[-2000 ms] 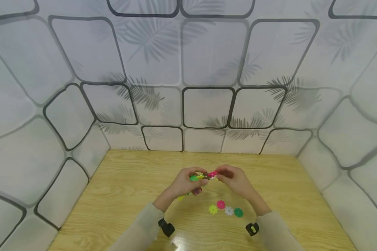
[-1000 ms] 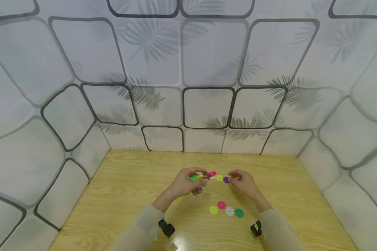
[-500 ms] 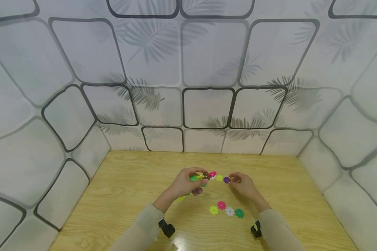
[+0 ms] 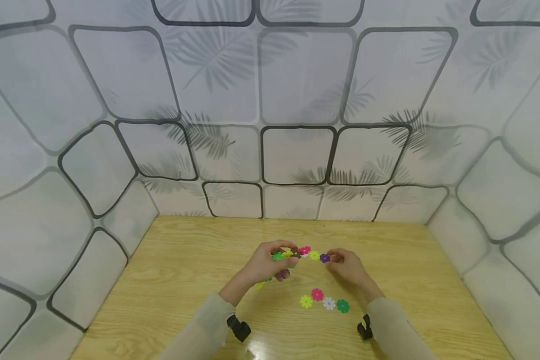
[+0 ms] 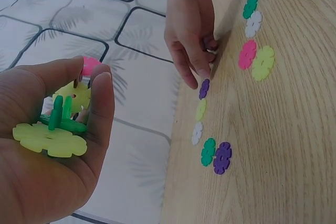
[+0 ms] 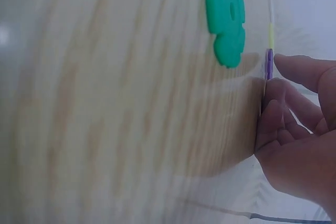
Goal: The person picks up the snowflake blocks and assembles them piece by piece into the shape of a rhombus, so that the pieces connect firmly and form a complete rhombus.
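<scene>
My left hand (image 4: 263, 262) holds several plastic flower-shaped discs between thumb and fingers. In the left wrist view, a pink disc (image 5: 91, 66) shows at the fingertips, with a yellow disc (image 5: 73, 97), green discs (image 5: 63, 123) and a pale yellow disc (image 5: 50, 140) nearer the palm. A brown disc (image 4: 295, 253) shows there in the head view. My right hand (image 4: 348, 265) rests low at the table, its thumb and finger pinching the edge of a purple disc (image 5: 204, 88). That disc ends a curved row with a yellow disc (image 5: 201, 110), white disc (image 5: 197, 133), green disc (image 5: 208, 152) and second purple disc (image 5: 222, 158).
Nearer the body, a yellow disc (image 4: 306, 301), pink disc (image 4: 317, 294), white disc (image 4: 329, 303) and green disc (image 4: 343, 306) lie close together on the wooden table (image 4: 198, 260). Another yellow disc (image 4: 259, 285) peeks out below my left hand. Patterned cloth walls (image 4: 297, 155) surround the table.
My right hand has moved right and slightly down from beside the left fingertips to the purple disc, revealing the row's yellow and purple discs. During the last second both hands stay nearly still.
</scene>
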A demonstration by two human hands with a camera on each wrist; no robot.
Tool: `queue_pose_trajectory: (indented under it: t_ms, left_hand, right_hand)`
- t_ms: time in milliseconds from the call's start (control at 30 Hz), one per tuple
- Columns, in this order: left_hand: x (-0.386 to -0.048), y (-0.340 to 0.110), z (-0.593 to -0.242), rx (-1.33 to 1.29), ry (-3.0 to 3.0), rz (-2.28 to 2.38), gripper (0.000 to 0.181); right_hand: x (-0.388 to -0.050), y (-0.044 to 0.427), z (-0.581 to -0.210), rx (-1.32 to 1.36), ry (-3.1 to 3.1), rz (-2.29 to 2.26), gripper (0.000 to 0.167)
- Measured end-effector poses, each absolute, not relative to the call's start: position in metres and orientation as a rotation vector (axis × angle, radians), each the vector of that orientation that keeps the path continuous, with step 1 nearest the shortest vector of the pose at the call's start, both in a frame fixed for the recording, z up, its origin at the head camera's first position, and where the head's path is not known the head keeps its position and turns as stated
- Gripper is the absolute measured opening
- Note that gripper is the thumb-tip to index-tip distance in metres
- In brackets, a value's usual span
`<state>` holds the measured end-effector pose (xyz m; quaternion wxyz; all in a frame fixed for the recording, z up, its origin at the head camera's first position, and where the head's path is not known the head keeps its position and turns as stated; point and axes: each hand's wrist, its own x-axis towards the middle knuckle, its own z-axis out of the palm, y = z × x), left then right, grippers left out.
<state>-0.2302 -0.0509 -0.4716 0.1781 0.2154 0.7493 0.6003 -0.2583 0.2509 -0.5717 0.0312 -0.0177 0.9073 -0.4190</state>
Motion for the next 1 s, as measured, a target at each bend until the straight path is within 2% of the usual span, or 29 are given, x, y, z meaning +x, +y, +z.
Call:
queue_pose_trajectory:
  t_ms: [400, 867, 1000]
  left_hand:
    - [-0.230, -0.052, -0.473, 0.630, 2.125, 1.691, 0.041]
    - [-0.229, -0.053, -0.471, 0.622, 2.116, 1.694, 0.039]
    - [-0.230, -0.053, -0.472, 0.623, 2.114, 1.692, 0.040]
  right_hand:
    - [-0.261, 0.244, -0.574, -0.061, 2.840, -1.247, 0.043]
    - [-0.261, 0.241, -0.571, -0.023, 2.863, -1.174, 0.037]
    - [-0.262, 0.241, -0.570, -0.041, 2.861, -1.185, 0.041]
